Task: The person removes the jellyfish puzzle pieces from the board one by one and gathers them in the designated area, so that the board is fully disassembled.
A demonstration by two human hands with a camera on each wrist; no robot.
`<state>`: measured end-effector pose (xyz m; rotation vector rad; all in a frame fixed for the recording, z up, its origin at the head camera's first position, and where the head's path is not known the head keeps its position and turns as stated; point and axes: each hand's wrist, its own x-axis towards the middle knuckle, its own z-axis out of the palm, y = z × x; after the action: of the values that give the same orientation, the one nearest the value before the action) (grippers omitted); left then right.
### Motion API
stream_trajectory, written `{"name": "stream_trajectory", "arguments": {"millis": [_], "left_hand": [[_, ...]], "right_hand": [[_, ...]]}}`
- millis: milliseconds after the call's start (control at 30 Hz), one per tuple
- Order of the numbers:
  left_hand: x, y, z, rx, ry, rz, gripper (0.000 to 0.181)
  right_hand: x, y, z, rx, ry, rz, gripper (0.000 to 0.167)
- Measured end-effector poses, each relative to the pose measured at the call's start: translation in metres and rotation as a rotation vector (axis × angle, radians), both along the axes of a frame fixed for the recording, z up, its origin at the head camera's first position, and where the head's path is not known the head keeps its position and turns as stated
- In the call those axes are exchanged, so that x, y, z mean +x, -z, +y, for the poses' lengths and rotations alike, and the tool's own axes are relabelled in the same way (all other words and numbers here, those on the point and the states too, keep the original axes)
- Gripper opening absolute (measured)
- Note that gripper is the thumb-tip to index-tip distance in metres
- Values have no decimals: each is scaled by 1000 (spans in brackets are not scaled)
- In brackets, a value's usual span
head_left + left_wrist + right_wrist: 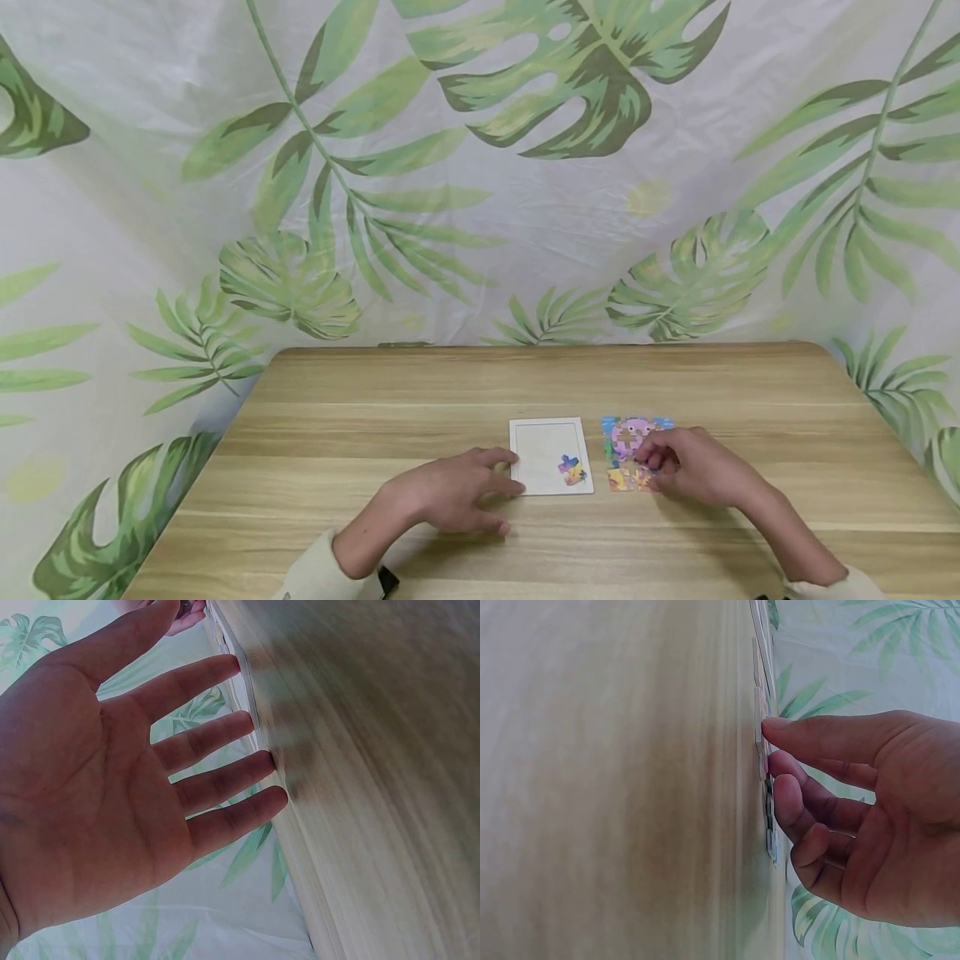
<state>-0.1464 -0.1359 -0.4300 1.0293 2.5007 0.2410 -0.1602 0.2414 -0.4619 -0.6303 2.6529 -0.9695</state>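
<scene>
A jigsaw puzzle with a pink cartoon figure lies on the table, its yellow lower row partly set apart from the upper part. My right hand is over its right side, thumb and curled fingers pinching a puzzle piece low against the tabletop; the hand hides part of the picture. To the left lies a flat white board with a thin inner outline and a small colourful puzzle print in one corner. My left hand spreads its fingers loosely, fingertips touching the board's left edge.
The wooden table has rounded far corners. Behind it hangs a pale cloth printed with green leaves. Light sleeves cover both wrists, and a dark strap shows at the left one.
</scene>
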Motion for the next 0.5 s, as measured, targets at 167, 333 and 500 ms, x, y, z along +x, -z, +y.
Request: {"name": "stream_trajectory", "arguments": {"millis": [167,333,500], "left_hand": [[0,0,0,2,-2,1,50],[0,0,0,2,-1,5,50],[0,0,0,-3,-2,10,50]], "right_hand": [[-1,-1,0,-6,-5,-9,24],[1,-5,0,-18,7,3,21],[1,-9,-2,-9,8,19,19]]}}
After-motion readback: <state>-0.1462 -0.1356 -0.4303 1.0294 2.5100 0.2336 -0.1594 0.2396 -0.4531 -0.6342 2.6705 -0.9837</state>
